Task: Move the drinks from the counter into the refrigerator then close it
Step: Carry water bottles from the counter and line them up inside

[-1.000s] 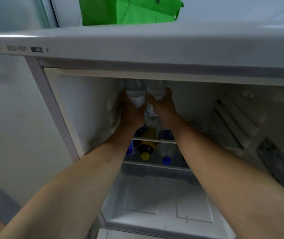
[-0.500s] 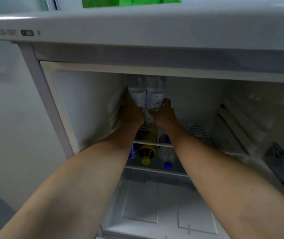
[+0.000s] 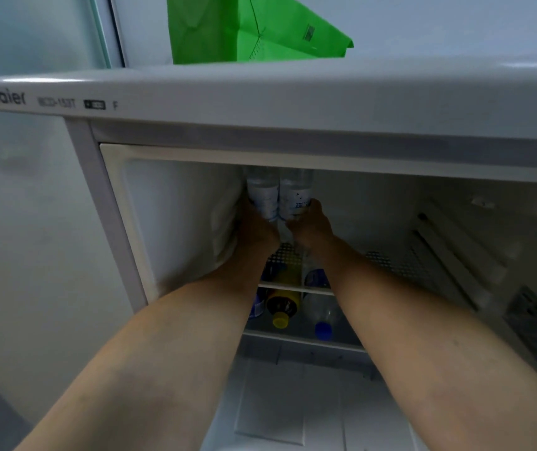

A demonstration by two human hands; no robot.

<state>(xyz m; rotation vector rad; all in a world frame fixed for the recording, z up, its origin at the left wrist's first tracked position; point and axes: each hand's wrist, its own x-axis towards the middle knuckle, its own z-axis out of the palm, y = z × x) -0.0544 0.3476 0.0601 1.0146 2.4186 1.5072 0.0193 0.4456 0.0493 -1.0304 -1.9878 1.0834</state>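
Both my arms reach deep into the open refrigerator point(image 3: 195, 102). Two clear water bottles with white labels stand side by side at the back left of the upper perforated shelf point(image 3: 387, 262). My left hand point(image 3: 257, 229) grips the left bottle point(image 3: 262, 193) low down. My right hand point(image 3: 312, 224) grips the right bottle point(image 3: 294, 193) near its base, thumb on the label. The bottle tops are hidden behind the fridge's upper frame.
On the shelf below lie a yellow-capped dark bottle point(image 3: 281, 307), a blue-capped clear bottle point(image 3: 322, 317) and a blue can point(image 3: 255, 307). A green bag point(image 3: 247, 27) sits on top of the fridge. A pale wall point(image 3: 26, 222) stands left. The bottom compartment point(image 3: 286, 402) is white.
My hands slid down from the bottles' upper parts to their bases, and the two bottles now stand upright on the upper shelf. The view tilted up a little.
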